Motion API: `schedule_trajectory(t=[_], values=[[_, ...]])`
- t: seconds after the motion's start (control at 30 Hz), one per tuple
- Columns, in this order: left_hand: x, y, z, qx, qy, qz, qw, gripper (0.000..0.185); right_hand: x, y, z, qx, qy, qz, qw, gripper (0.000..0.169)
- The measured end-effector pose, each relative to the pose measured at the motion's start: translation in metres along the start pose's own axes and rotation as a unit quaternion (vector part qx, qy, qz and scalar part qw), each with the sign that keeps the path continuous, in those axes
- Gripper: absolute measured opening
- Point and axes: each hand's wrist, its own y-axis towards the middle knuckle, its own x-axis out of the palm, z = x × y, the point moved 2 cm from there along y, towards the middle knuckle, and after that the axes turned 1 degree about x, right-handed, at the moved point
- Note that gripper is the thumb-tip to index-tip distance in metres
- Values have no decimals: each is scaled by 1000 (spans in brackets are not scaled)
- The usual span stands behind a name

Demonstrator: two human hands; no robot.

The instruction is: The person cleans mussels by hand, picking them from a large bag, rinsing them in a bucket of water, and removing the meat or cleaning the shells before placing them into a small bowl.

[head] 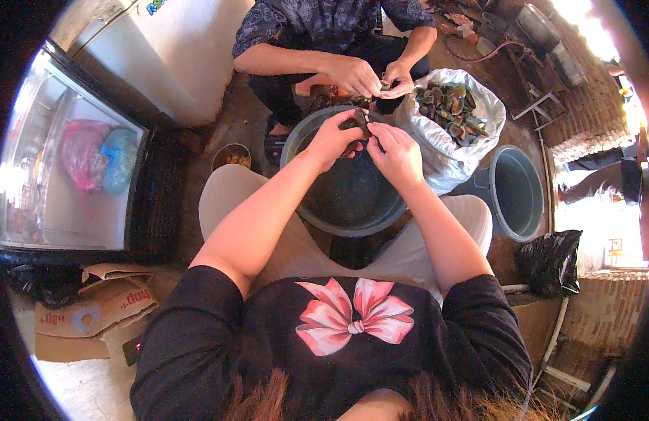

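Observation:
My left hand (pixel 335 135) grips dark mussels over the grey plastic tub (pixel 345 230). One mussel (pixel 363 122) stands upright between its thumb and fingers. From the right, my right hand (pixel 397 153) pinches at this mussel's edge with thumb and fingertips. Whether a small tool sits between those fingertips is hidden. The tub rests between my knees, its inside dark. Across from me, a co-worker's hands (pixel 374 78) hold a small shell piece just beyond the tub's far rim. A white woven sack (pixel 435 163) full of green mussel shells (pixel 453 109) leans at the tub's right.
A metal bowl (pixel 215 158) with orange-brown pieces stands by my left knee. To the right are a grey bucket (pixel 541 197) and a black plastic bag (pixel 553 263). On the left, a glass-topped chest freezer (pixel 106 226) contains pink and blue bags; torn cardboard (pixel 66 321) lies below it.

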Motion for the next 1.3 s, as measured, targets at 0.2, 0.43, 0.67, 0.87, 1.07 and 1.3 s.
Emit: schedule_trajectory(t=[0.2,0.43,0.67,0.87,1.07,1.3], values=[[-4,-2,-1,2,11,9,1000,47,-3,2,-4,12,4,-32,999,40],[-4,-7,-1,21,109,34,993,44,6,1,-6,53,10,-80,995,46],[-11,-6,-8,-77,92,-1,993,43,7,6,19,244,142,-85,956,27],[-14,-14,0,-161,34,-69,984,33,-6,5,40,363,271,-167,876,23],[-13,-17,2,-158,55,-90,982,29,-12,13,25,214,229,-206,927,20],[-10,-14,-10,-92,-7,-24,995,30,-14,17,16,281,88,-144,945,28]])
